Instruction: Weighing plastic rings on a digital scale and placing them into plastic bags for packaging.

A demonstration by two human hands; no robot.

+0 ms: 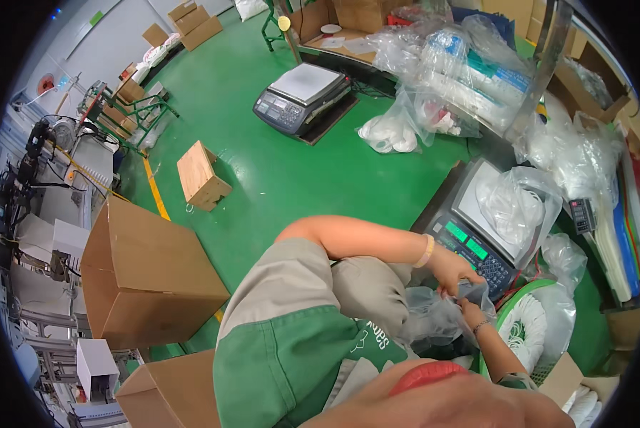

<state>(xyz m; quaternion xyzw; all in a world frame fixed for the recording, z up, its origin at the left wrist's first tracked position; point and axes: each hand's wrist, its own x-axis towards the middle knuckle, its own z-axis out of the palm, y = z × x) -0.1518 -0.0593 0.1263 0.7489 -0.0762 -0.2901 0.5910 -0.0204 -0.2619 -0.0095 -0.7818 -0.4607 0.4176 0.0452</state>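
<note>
A clear plastic bag hangs in front of my lap, and both hands are at its gathered upper edge. My left hand, with a pale band at the wrist, pinches the plastic from above. Close below it, my right hand has its fingers closed on the same bag. What the bag contains, if anything, cannot be made out. Just beyond my hands stands a dark digital scale with lit green displays. On its pan rests another clear bag holding something white.
To my right is a green basket with white bagged items. Open cardboard boxes stand at left. A wooden stool and a second scale are on the green floor. Bagged goods fill the metal-framed rack at far right.
</note>
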